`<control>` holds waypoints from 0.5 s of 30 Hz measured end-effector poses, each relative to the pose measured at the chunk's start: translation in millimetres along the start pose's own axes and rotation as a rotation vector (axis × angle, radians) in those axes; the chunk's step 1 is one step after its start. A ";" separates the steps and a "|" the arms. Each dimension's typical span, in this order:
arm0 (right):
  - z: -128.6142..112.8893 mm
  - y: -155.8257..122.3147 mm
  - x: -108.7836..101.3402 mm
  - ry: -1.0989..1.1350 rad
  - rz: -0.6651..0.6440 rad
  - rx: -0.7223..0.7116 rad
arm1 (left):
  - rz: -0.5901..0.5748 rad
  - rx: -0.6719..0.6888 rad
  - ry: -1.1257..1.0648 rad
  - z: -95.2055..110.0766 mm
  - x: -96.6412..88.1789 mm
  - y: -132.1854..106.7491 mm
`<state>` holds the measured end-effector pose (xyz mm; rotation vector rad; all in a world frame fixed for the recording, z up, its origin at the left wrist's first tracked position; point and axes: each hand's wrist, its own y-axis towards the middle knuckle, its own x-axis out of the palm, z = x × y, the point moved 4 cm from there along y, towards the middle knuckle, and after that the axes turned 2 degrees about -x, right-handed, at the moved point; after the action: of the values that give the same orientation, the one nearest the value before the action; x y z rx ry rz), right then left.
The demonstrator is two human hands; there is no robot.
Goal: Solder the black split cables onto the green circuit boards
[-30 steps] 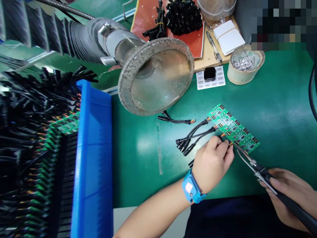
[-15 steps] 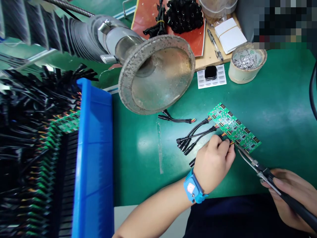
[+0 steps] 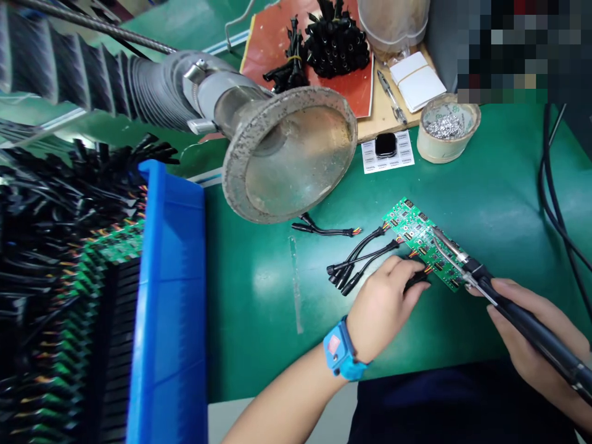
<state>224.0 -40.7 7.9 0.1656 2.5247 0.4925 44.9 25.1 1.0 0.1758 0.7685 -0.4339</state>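
A green circuit board [image 3: 413, 229] lies on the green mat, with black cables [image 3: 365, 253] soldered along its left edge. My left hand [image 3: 383, 308], a blue wrist strap [image 3: 338, 356] on its wrist, pinches a black cable at the board's near edge. My right hand [image 3: 531, 336] grips the black handle of a soldering iron [image 3: 467, 266]. The iron's tip rests over the middle of the board, a thin solder feed tube beside it.
A metal fume extractor funnel [image 3: 289, 154] hangs over the mat at left centre. A blue bin [image 3: 166, 296] at left holds several wired boards. A loose cable [image 3: 324, 229], a smartwatch [image 3: 385, 145] on label sheets and a solder-scrap cup [image 3: 448, 131] lie behind. Black cords [image 3: 555, 203] run at right.
The soldering iron tip has moved from the board's near right corner up to its middle. My left hand has slid slightly left and down, still on the cable.
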 end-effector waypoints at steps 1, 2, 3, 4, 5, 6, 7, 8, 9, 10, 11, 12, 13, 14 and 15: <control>1.1 -0.6 1.3 0.007 -0.008 0.014 | -0.018 0.016 -0.035 -1.2 -2.4 2.4; 2.6 -2.0 2.1 0.010 -0.011 0.034 | -0.040 0.031 -0.063 -2.2 -4.6 5.5; 4.5 -3.7 2.4 0.010 -0.004 0.061 | -0.066 0.040 -0.088 -3.1 -6.3 8.9; 6.4 -5.5 2.4 0.012 0.008 0.090 | -0.092 0.039 -0.110 -3.9 -7.7 12.3; 8.1 -6.9 2.7 0.017 0.016 0.120 | -0.118 0.034 -0.129 -4.5 -8.5 15.4; 9.4 -7.9 3.1 0.023 0.019 0.144 | -0.140 0.027 -0.140 -4.7 -8.9 17.8; 10.2 -8.2 3.6 0.026 0.020 0.161 | -0.156 0.020 -0.140 -4.6 -8.8 19.1; 10.0 -7.9 4.0 0.021 0.018 0.161 | -0.163 0.015 -0.129 -3.9 -8.2 19.2; 9.4 -7.4 4.1 0.010 0.014 0.150 | -0.160 0.009 -0.107 -2.9 -7.2 18.1; 8.4 -6.8 3.8 0.003 0.006 0.135 | -0.146 0.000 -0.075 -1.7 -6.0 16.1; 7.7 -6.7 3.0 0.002 -0.004 0.118 | -0.122 -0.012 -0.036 -0.5 -4.6 13.3; 7.4 -7.4 1.3 0.011 -0.013 0.100 | -0.093 -0.026 0.002 0.9 -3.1 10.1; 8.0 -9.2 -1.5 0.035 -0.017 0.091 | -0.066 -0.039 0.035 2.3 -1.5 7.0; 9.7 -12.1 -4.7 0.070 -0.030 0.085 | -0.042 -0.049 0.061 3.7 0.0 4.3; 12.1 -16.0 -8.6 0.105 -0.044 0.075 | -0.023 -0.057 0.080 5.1 1.4 2.2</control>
<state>237.6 -53.6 -3.3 0.1142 2.6448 0.3984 49.9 25.1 3.6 0.1318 0.8616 -0.4286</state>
